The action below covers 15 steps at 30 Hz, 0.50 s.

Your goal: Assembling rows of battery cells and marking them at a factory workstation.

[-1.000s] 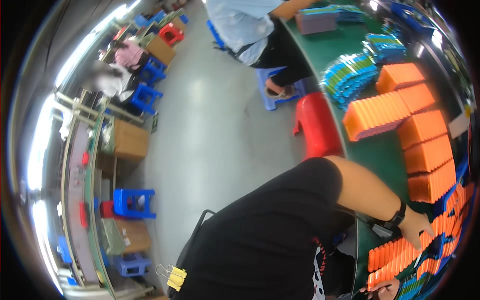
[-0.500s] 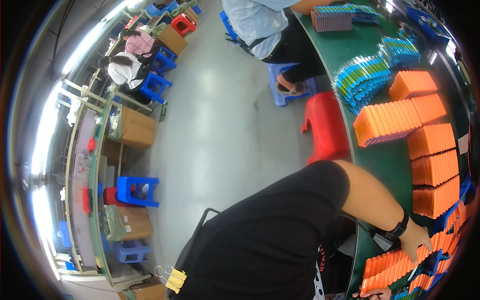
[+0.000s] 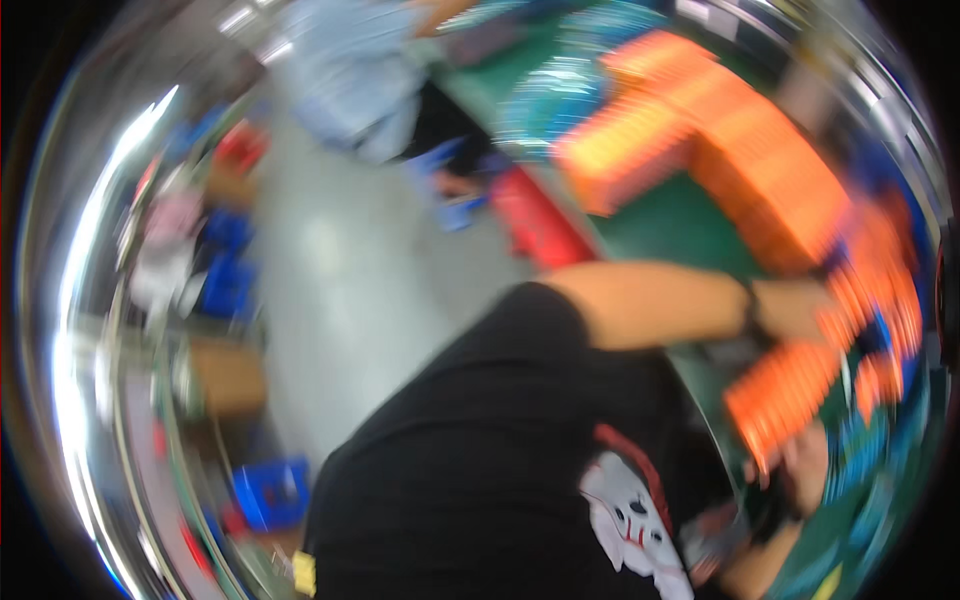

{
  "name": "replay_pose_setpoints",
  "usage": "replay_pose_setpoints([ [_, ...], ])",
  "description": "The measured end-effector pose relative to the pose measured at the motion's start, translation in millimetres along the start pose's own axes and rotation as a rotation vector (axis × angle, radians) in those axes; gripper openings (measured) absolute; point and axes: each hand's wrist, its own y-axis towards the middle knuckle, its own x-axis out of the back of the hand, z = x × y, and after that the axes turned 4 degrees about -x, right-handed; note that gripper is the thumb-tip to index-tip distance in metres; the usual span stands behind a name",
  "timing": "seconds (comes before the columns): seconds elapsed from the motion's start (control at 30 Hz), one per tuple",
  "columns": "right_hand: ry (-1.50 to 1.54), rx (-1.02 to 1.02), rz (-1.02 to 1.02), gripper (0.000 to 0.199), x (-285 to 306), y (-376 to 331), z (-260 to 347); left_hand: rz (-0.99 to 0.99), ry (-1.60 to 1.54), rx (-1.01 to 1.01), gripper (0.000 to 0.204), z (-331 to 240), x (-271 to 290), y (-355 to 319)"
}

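Motion blurs the whole view. A tight row of thin, ridged orange pieces (image 3: pixel 785 395) lies at the right, between my two hands; their exact kind cannot be made out. My left hand (image 3: pixel 800 310), with a dark band on its wrist, closes over the far end of this row, its fingers smeared. At the near end, my right hand (image 3: pixel 803 465) has its fingers curled against the orange pieces. More loose orange pieces (image 3: pixel 880 290) and blue ones (image 3: pixel 860 445) lie beside the hands on the right.
Stacked orange blocks (image 3: pixel 760 165) line the green table (image 3: pixel 650 225), with blue-green film packs (image 3: pixel 565 95) farther off. A red stool (image 3: pixel 540 220) stands by the table edge. A person in light blue (image 3: pixel 355 80) sits beyond. Blue stools (image 3: pixel 272 495) and a carton (image 3: pixel 225 375) line the left.
The view has swung and blurred, bringing the table further into it. My right hand, barely visible before at the lower edge, now shows at the near end of the orange row.
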Motion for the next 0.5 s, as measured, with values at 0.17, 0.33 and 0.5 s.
replay_pose_setpoints([
  [0.17, -0.235, 0.148, 0.352, 0.036, 25, 39, 2, 0.031, -0.496, 0.312, 0.067, -29, 39, -32],
  [0.33, -0.041, 0.15, 0.341, 0.032, 30, 26, -25, 0.126, -0.505, 0.276, 0.075, -25, 16, -12],
  [0.5, -0.011, 0.153, 0.392, 0.033, 24, 27, -32, 0.195, -0.48, 0.242, 0.079, -28, 15, -14],
])
